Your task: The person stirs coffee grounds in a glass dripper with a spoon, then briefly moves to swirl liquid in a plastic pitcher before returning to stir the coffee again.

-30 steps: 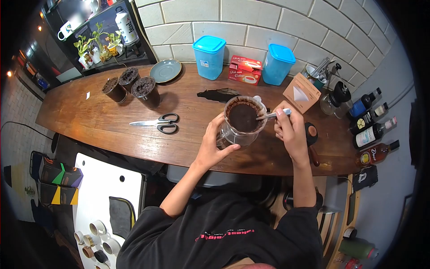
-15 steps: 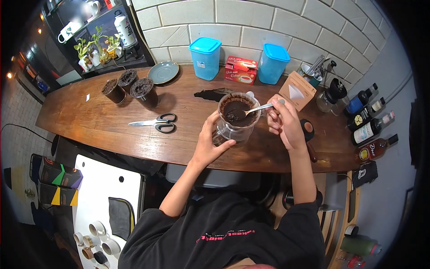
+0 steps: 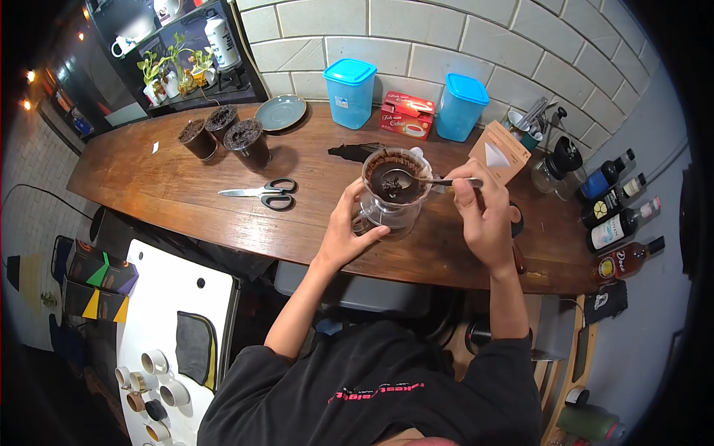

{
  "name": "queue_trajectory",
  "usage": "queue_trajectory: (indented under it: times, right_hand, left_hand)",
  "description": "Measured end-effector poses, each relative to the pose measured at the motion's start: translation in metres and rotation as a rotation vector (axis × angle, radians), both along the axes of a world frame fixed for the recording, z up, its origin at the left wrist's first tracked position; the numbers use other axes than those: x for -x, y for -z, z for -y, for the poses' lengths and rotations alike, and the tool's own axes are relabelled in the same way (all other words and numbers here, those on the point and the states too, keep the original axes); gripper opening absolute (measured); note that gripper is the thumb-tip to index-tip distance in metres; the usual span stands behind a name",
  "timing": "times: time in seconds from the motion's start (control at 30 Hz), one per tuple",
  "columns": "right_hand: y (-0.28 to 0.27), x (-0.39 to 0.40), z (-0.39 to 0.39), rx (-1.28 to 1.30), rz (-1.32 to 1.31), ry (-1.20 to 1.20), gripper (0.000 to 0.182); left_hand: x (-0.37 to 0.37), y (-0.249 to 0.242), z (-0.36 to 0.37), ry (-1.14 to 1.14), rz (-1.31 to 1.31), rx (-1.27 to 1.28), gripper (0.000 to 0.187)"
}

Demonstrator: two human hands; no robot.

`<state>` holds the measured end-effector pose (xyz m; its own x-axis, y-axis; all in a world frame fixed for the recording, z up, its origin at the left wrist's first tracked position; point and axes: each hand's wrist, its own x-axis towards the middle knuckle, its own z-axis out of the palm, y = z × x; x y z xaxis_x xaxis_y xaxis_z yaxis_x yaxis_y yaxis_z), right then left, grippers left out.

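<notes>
A glass dripper with a server [image 3: 394,212] stands on the wooden table in front of me, dark wet coffee grounds [image 3: 393,187] inside its filter. My left hand [image 3: 347,227] wraps round the left side of the glass, thumb at the front. A metal spoon [image 3: 439,181] is pinched in my right hand [image 3: 483,212], its bowl within the dripper over the grounds. Right behind the dripper lies a dark torn-looking patch [image 3: 353,152]. Scissors [image 3: 269,193] rest to the left, their handles toward the dripper.
Several cups of dark grounds [image 3: 247,145] and a grey plate [image 3: 280,113] are at the back left. Along the wall stand blue-lidded containers [image 3: 349,93] and a red box [image 3: 407,115]. A brown box [image 3: 500,152], a grinder [image 3: 556,160] and bottles [image 3: 613,227] are on the right.
My right hand has turned over, with its back more visible, and the spoon's bowl has shifted within the dripper. The whole view has moved slightly. My left hand keeps its hold.
</notes>
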<state>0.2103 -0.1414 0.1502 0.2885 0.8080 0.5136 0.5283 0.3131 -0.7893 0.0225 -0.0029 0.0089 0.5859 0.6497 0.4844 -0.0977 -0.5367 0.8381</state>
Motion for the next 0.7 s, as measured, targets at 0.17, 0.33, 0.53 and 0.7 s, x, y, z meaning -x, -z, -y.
queue_trajectory:
  times: [0.17, 0.33, 0.53, 0.7]
  right_hand:
    - [-0.009, 0.009, 0.005, -0.167, 0.344, -0.022, 0.01]
    - [-0.013, 0.011, 0.007, -0.088, 0.375, -0.072, 0.009]
    - [-0.013, 0.007, -0.003, -0.024, 0.431, -0.085, 0.007]
    - [-0.014, 0.005, -0.007, 0.019, 0.482, -0.045, 0.008]
  left_hand:
    - [0.0, -0.002, 0.001, -0.009, -0.004, -0.018, 0.087]
    - [0.0, -0.006, 0.003, -0.009, 0.02, -0.031, 0.085]
    - [0.0, -0.009, 0.005, -0.018, 0.027, -0.035, 0.084]
    - [-0.001, -0.007, 0.005, -0.03, 0.033, -0.027, 0.083]
